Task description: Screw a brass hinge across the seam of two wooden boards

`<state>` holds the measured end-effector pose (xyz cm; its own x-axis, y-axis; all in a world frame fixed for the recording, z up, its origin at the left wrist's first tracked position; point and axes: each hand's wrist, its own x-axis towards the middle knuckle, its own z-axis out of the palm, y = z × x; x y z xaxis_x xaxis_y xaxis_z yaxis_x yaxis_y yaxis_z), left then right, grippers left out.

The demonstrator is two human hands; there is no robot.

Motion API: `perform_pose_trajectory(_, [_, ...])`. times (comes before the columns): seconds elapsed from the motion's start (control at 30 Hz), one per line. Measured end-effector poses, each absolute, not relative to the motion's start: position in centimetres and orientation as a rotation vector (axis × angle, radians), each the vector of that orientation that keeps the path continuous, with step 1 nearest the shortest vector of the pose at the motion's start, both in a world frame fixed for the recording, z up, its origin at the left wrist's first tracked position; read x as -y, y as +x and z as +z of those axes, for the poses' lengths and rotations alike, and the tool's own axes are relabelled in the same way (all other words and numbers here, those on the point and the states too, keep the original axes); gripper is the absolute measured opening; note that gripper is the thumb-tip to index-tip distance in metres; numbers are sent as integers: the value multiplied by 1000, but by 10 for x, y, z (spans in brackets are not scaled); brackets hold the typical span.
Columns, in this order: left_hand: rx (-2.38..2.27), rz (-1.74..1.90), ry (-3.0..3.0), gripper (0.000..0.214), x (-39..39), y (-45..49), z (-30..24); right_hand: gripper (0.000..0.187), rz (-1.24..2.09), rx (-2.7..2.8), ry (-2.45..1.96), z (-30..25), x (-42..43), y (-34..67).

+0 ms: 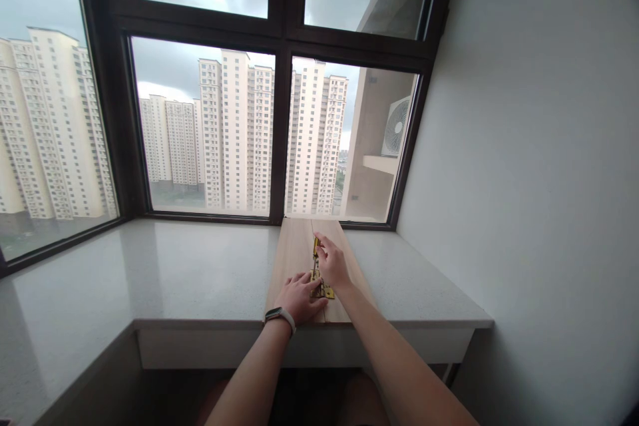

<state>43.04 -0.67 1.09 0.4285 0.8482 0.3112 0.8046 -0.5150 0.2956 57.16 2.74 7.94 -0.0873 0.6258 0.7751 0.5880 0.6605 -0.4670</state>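
Observation:
My right hand (333, 265) grips the yellow-and-black handle of a screwdriver (316, 246), which stands nearly upright. Its shaft points down at a brass-coloured hinge (329, 293). Two pale wooden boards (290, 249) lie side by side beneath, with a seam running between them, and the hinge rests across that seam. My left hand (298, 297) lies on the boards with its fingers outstretched, touching the hinge and covering part of it. A watch (280, 316) with a light strap is on my left wrist. Whether a screw sits under the screwdriver's tip is too small to tell.
The boards lie on a white stone windowsill counter (210, 273), reaching from its front edge to the window. Dark window frames (282, 126) stand behind. A plain white wall (529, 146) rises on the right. Tall buildings (234, 133) and an air-conditioner unit (398, 126) are outside.

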Motion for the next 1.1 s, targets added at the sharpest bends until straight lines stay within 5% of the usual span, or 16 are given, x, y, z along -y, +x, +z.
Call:
perform_pose_trajectory(0.77, [-1494, 619, 2565, 63, 5, 430, 11, 34, -131, 1720, -1116, 82, -29, 564])
perform_pose_trajectory(1.1, [-1502, 620, 2570, 59, 8, 430, 13, 42, 86, 1786, -976, 85, -25, 563])
